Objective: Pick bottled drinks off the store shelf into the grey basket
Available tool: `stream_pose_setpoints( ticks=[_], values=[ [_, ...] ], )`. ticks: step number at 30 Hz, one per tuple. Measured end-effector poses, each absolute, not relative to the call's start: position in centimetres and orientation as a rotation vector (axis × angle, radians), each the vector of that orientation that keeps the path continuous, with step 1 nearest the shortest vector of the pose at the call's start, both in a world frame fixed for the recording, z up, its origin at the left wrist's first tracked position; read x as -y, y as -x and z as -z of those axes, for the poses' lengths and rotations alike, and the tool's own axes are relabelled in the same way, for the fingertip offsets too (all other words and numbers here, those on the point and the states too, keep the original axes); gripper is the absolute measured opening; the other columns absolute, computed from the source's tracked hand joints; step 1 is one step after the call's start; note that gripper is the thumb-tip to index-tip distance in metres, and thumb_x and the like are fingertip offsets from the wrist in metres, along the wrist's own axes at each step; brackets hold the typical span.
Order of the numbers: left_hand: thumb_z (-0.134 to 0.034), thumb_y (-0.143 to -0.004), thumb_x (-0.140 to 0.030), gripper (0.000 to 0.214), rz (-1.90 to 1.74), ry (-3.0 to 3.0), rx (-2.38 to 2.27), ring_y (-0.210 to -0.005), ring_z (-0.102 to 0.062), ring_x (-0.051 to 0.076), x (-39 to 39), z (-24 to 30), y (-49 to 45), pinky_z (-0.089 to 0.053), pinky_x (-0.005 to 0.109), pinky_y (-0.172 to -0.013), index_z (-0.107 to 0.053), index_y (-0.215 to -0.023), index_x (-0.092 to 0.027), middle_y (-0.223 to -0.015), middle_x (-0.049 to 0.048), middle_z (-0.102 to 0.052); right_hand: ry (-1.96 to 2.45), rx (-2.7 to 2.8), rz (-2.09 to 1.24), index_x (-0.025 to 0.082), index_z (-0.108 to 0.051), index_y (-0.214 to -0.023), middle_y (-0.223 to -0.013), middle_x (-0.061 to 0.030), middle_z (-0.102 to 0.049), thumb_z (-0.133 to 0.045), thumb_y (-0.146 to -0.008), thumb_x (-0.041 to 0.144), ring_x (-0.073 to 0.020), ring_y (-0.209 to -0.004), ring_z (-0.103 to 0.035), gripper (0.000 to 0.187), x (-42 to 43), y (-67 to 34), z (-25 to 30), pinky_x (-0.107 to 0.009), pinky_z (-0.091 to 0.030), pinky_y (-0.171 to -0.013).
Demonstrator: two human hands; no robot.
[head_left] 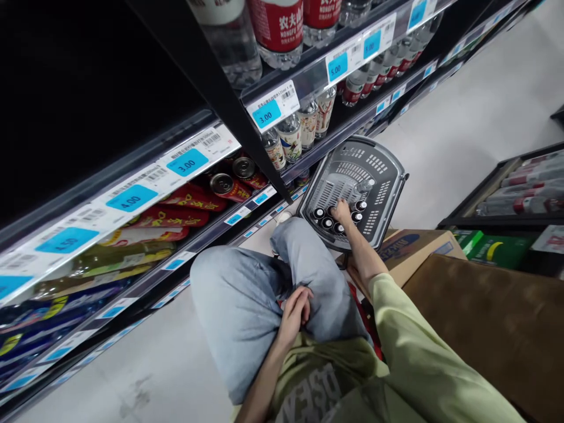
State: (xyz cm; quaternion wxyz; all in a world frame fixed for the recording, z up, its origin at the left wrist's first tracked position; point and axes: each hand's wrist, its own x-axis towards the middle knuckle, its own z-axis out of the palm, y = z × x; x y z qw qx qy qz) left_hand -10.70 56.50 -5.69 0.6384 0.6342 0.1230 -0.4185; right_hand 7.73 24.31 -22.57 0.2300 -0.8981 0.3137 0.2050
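Observation:
A grey plastic shopping basket (382, 170) stands on the floor beside the shelves. At its near end several dark bottles with white caps (327, 222) are grouped upright. My right hand (341, 211) reaches down into this group, its fingers closed around the top of a bottle that the hand mostly hides. A clear bottle (365, 187) lies in the basket just beyond the group. My left hand (296, 308) rests on my lap against the jeans, fingers curled together, with nothing visible in them.
Shelves with price labels (267, 113) run along the left, holding water bottles (282, 29) and red cans (224, 185). At the right stand a cardboard box (423, 249), a brown surface (489, 323) and a dark rack of bottles (524, 188).

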Motion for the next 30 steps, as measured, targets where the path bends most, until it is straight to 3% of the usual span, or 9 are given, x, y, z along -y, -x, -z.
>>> stream_pose_setpoints(
  ticks=[5,9,12,16,22,27,30],
  values=[
    [-0.059,-0.093,-0.078,0.057,0.947,-1.482,-0.183,-0.042,-0.036,0.011,-56.4,5.6,10.6,-0.029,0.022,-0.045,-0.062,-0.092,-0.020,-0.047,-0.0086,-0.045,2.421,-0.544,-0.237,0.006,-0.061,-0.146,-0.145,-0.0208,-0.064,-0.056,-0.104,0.025,-0.0258,-0.128,-0.063,0.047,-28.5,-9.8,16.6,-0.036,-0.044,-0.119],
    [-0.063,-0.088,-0.076,0.055,0.897,-1.512,-0.144,-0.045,-0.035,0.011,-55.8,5.5,10.9,-0.027,0.023,-0.047,-0.061,-0.091,-0.021,-0.048,-0.0099,-0.041,2.386,-0.195,-0.301,0.017,-0.066,-0.142,-0.138,-0.0110,-0.071,-0.046,-0.110,0.031,-0.0214,-0.120,-0.066,0.040,-35.7,-7.5,11.9,-0.033,-0.050,-0.111],
    [-0.065,-0.086,-0.071,0.051,0.834,-1.545,-0.121,-0.048,-0.036,0.012,-55.4,5.4,11.3,-0.027,0.024,-0.050,-0.059,-0.087,-0.021,-0.050,-0.0097,-0.039,2.595,-0.159,-0.355,0.021,-0.068,-0.140,-0.148,-0.0119,-0.064,-0.050,-0.109,0.044,-0.0292,-0.134,-0.057,0.042,-40.0,-4.5,9.2,-0.041,-0.051,-0.111],
    [-0.063,-0.086,-0.066,0.045,0.766,-1.591,-0.069,-0.052,-0.037,0.012,-55.3,5.3,11.8,-0.026,0.024,-0.054,-0.058,-0.085,-0.021,-0.053,-0.0084,-0.041,2.728,-0.217,-0.416,0.020,-0.063,-0.148,-0.157,-0.0155,-0.056,-0.046,-0.109,0.045,-0.0353,-0.138,-0.051,0.049,-42.2,-2.1,7.1,-0.048,-0.054,-0.106],
    [-0.064,-0.087,-0.048,0.027,0.688,-1.699,0.055,-0.056,-0.038,0.014,-55.3,5.2,12.1,-0.025,0.027,-0.060,-0.059,-0.082,-0.022,-0.055,-0.0072,-0.043,2.950,-0.209,-0.422,0.017,-0.046,-0.165,-0.177,-0.0258,-0.026,-0.057,-0.101,0.039,-0.0524,-0.152,-0.035,0.069,-44.1,0.1,7.2,-0.072,-0.047,-0.105],
    [-0.062,-0.086,-0.035,0.014,0.617,-1.818,0.136,-0.058,-0.044,0.015,-55.5,4.9,12.8,-0.029,0.029,-0.061,-0.063,-0.082,-0.021,-0.057,-0.0052,-0.046,2.967,-0.198,-0.340,0.017,-0.053,-0.160,-0.175,-0.0251,-0.032,-0.054,-0.101,0.039,-0.0496,-0.149,-0.043,0.063,-44.1,1.0,7.5,-0.064,-0.052,-0.102],
    [-0.063,-0.089,-0.037,0.016,0.611,-1.798,0.146,-0.059,-0.049,0.016,-56.4,3.8,12.7,-0.034,0.029,-0.061,-0.065,-0.087,-0.021,-0.061,-0.0034,-0.053,2.951,-0.228,-0.340,0.018,-0.057,-0.157,-0.173,-0.0224,-0.038,-0.052,-0.102,0.040,-0.0477,-0.147,-0.047,0.060,-43.9,0.9,7.2,-0.060,-0.053,-0.102]
  ],
)
